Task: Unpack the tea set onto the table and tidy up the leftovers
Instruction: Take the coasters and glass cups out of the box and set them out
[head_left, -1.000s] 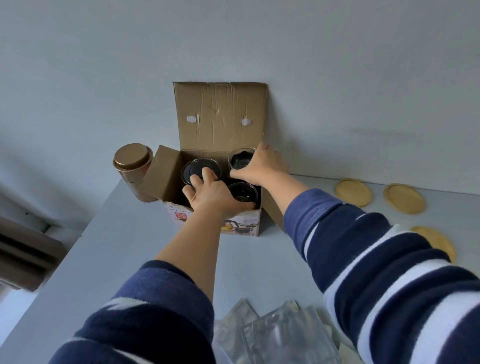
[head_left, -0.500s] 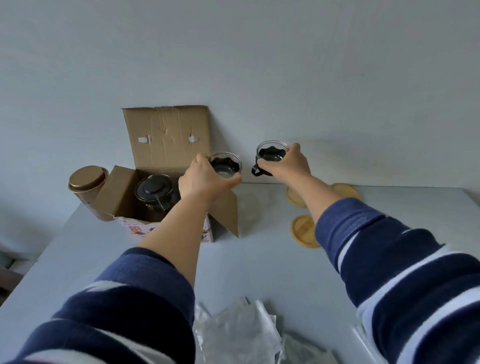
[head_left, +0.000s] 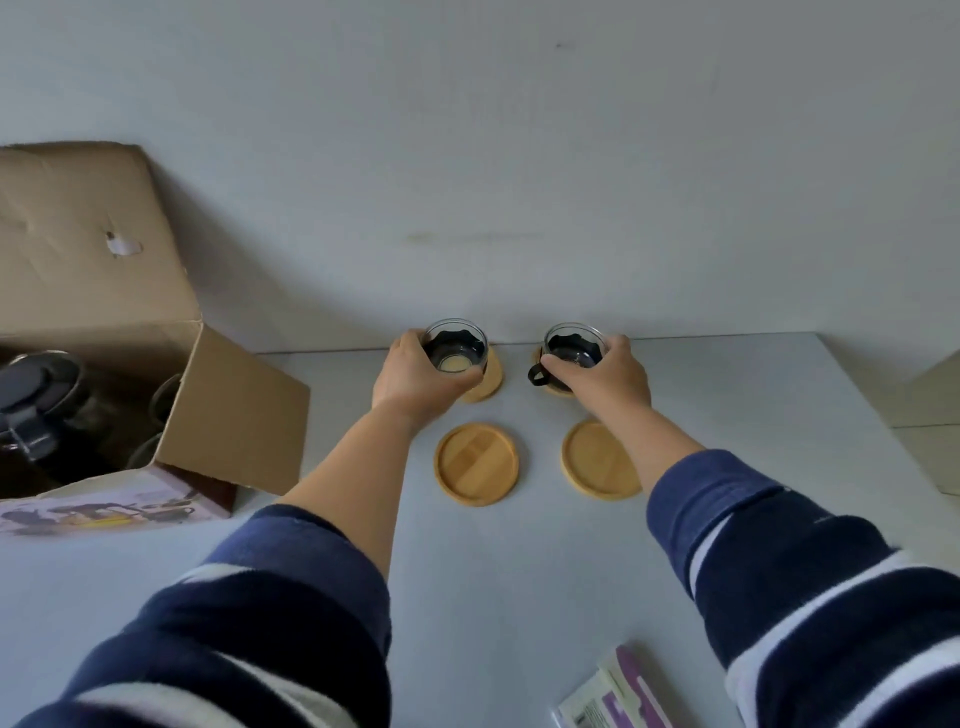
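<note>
Head-worn view, forward and down, close over the table (head_left: 519, 597).

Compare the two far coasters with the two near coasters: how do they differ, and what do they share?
Each far coaster has a glass cup over it, gripped by the left hand or right hand; the near coasters are bare. Far ones are mostly hidden near the wall; near ones show almost whole. All four are round, rimmed and wooden.
</note>
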